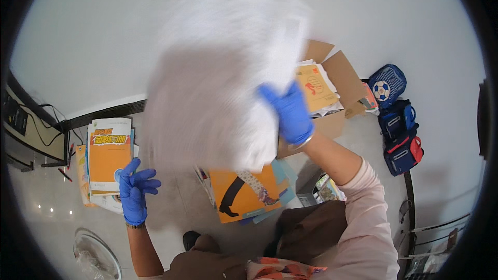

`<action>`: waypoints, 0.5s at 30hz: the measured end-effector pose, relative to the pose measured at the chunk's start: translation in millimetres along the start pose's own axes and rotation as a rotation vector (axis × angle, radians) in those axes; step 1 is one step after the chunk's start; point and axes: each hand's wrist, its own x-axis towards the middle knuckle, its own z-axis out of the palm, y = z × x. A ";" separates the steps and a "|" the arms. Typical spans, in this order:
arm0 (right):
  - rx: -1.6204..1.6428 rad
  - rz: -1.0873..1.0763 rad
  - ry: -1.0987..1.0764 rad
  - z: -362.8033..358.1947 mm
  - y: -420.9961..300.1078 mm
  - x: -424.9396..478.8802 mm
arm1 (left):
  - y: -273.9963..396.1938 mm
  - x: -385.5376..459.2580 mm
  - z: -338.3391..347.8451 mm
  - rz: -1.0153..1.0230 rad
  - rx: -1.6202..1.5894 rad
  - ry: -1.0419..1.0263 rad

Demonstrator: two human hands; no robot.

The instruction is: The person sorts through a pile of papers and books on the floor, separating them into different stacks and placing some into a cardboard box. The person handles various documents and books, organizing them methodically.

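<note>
Large white paper sheets (218, 85), blurred by motion, are held up by my right hand (291, 114) in a blue glove. What is printed on them cannot be made out. My left hand (136, 190), also gloved in blue, has its fingers spread and holds nothing. It is beside a stack of books (111, 144) with an orange-and-white cover on top. Below the sheets, an orange picture book (249, 194) lies on a pile on the floor. Partly behind my right hand stands an open cardboard box (344, 77), filled with papers and a yellow booklet (317, 87).
Several backpacks, among them a blue one with a football print (387, 85), line the right wall. Pens (65, 175) and black cables (48, 124) are at the left. A round clear-lidded container (95, 256) is at lower left, a metal rack (439, 237) at lower right.
</note>
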 end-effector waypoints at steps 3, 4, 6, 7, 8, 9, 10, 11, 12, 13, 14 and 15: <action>0.446 -0.317 0.375 -72.6 31.9 25.0 | -29.3 -14.2 2.8 -0.066 0.008 0.064; 0.431 -0.383 0.457 -96.8 50.0 35.3 | -37.0 -20.4 1.6 -0.094 -0.007 0.073; 0.454 -0.193 0.644 -148.3 98.9 49.8 | -52.0 -30.7 1.8 -0.149 -0.041 0.073; 0.294 0.048 0.792 -168.2 124.4 55.2 | -55.1 -34.3 1.4 -0.163 -0.034 0.083; 0.215 0.068 0.784 -211.1 159.4 57.5 | -60.2 -36.9 6.8 -0.183 -0.046 0.078; 0.172 0.102 0.752 -208.9 168.9 61.0 | -59.1 -38.8 3.9 -0.192 -0.024 0.097; 0.226 0.198 0.682 -213.5 172.2 61.6 | -57.3 -38.9 2.0 -0.189 -0.004 0.109; 0.274 0.291 0.612 -222.5 171.5 60.0 | -55.6 -38.5 1.0 -0.188 0.011 0.116; 0.333 0.387 0.529 -216.8 169.4 60.9 | -52.1 -40.0 -3.5 -0.184 0.037 0.134; -0.022 0.426 0.470 -236.8 165.8 58.2 | -53.8 -40.2 -3.1 -0.183 0.046 0.127; -0.379 0.463 0.405 -263.6 158.3 51.9 | -56.9 -41.8 -3.4 -0.184 0.053 0.117; -0.858 0.400 0.207 -256.6 140.5 46.6 | -55.8 -45.4 -9.8 -0.178 0.084 0.130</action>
